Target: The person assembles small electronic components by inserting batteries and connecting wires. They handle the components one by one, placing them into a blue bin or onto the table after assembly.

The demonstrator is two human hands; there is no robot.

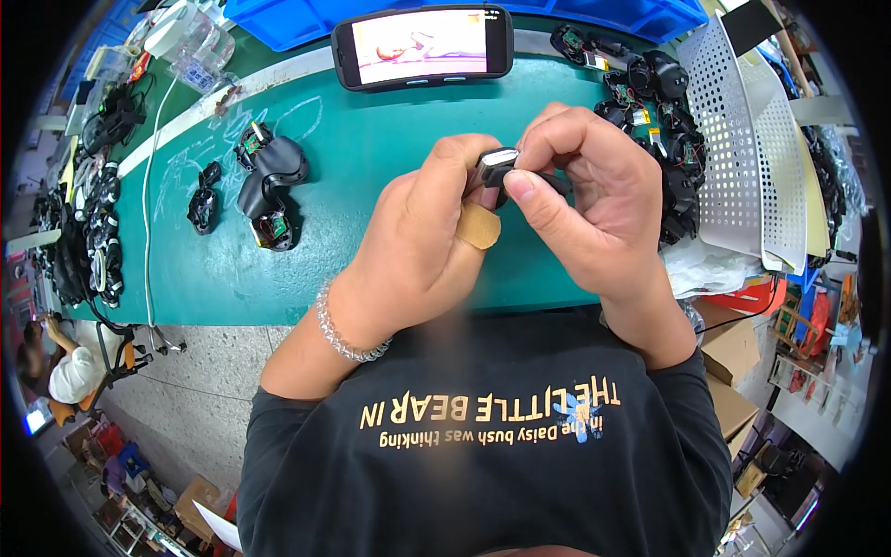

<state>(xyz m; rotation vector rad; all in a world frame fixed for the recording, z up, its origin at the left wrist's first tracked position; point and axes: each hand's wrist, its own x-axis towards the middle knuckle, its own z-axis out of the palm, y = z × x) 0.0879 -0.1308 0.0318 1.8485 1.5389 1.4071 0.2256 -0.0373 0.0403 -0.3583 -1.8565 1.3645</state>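
Note:
Above the near part of the green workbench [362, 121], both hands meet at a small black casing with a flat, silvery-white piece [498, 161] on its top. My left hand [413, 223] is closed around its left side, and a tan bandage [479, 226] wraps one finger. From the right, my right hand [599, 190] pinches the casing's edge between thumb and fingertips. A dark part shows behind the right thumb, mostly hidden by the fingers. On the bench to the left lie opened black headphone-like earcups [274, 176] with green circuit boards, and a smaller black shell [203, 199].
A phone [422, 48] playing a video leans near a blue bin [306, 17]. At right, black parts with boards and small batteries [654, 121] pile up beside a white perforated basket [719, 139]. A white cable [148, 204] crosses the left side, near bundled black parts [93, 232].

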